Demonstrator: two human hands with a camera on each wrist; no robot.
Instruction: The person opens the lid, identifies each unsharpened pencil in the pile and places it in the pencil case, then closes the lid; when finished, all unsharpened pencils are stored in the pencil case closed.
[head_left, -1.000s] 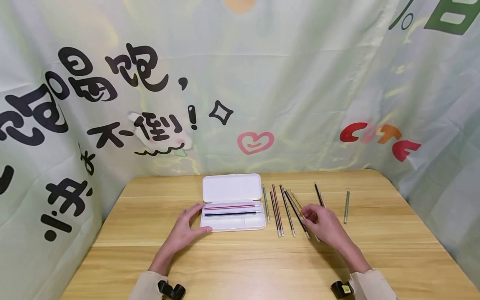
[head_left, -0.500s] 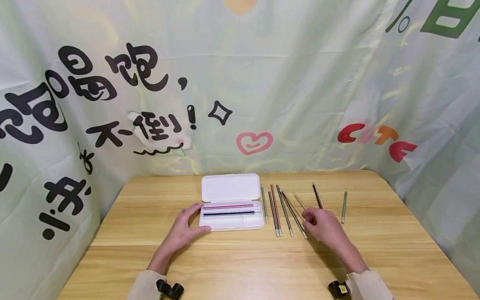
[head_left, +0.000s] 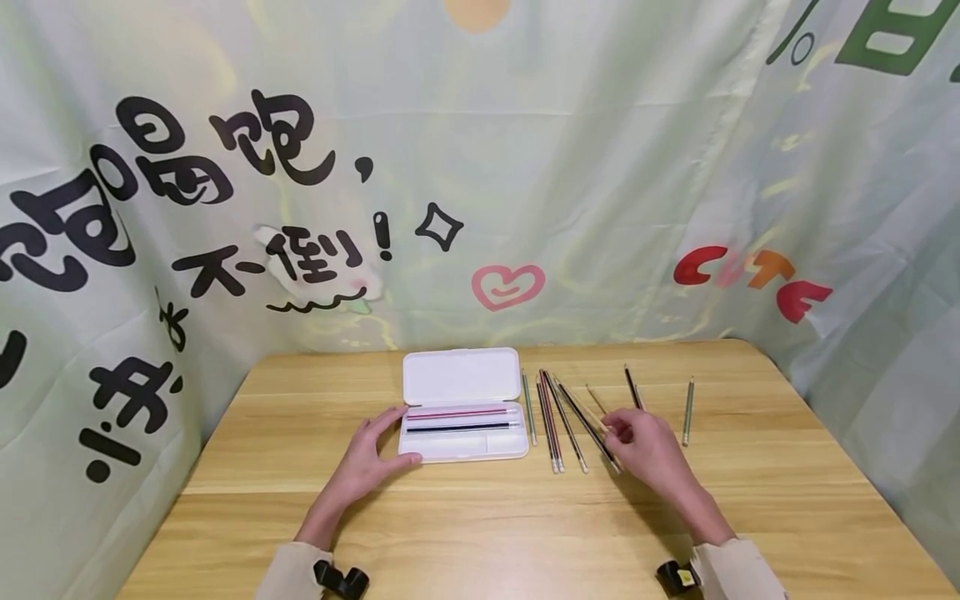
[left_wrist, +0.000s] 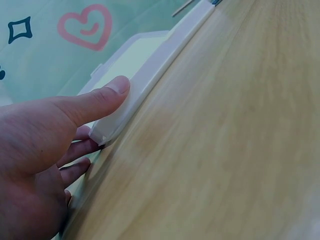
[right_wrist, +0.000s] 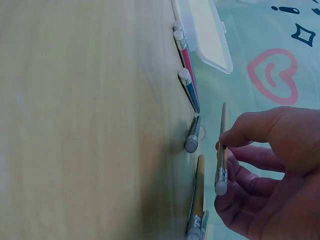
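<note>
My left hand (head_left: 367, 457) holds the left end of an open white pencil case (head_left: 442, 451), its thumb on the front edge. In the left wrist view the thumb (left_wrist: 107, 97) presses the case's side, with fingers behind the corner. A red pencil (head_left: 457, 413) and a black pencil (head_left: 457, 428) lie inside the case. To the right, my right hand (head_left: 645, 446) pinches a yellow pencil (right_wrist: 223, 125) between thumb and fingers, eraser end toward the wrist camera. Beneath it, a dark pencil (head_left: 581, 410) and another yellow pencil (right_wrist: 200, 185) rest on the table.
Several pencils, among them a green one (head_left: 529, 408) and a red one (head_left: 555, 425), lie between case and right hand. Beyond that hand are a black pencil (head_left: 632, 383) and a separate green pencil (head_left: 688, 412). A printed curtain (head_left: 600, 208) hangs behind the wooden table (head_left: 480, 533).
My right hand has drawn one yellow pencil away from the other and tilted its tip leftward. Dark pencils beside it have shifted slightly. The left hand stays on the case.
</note>
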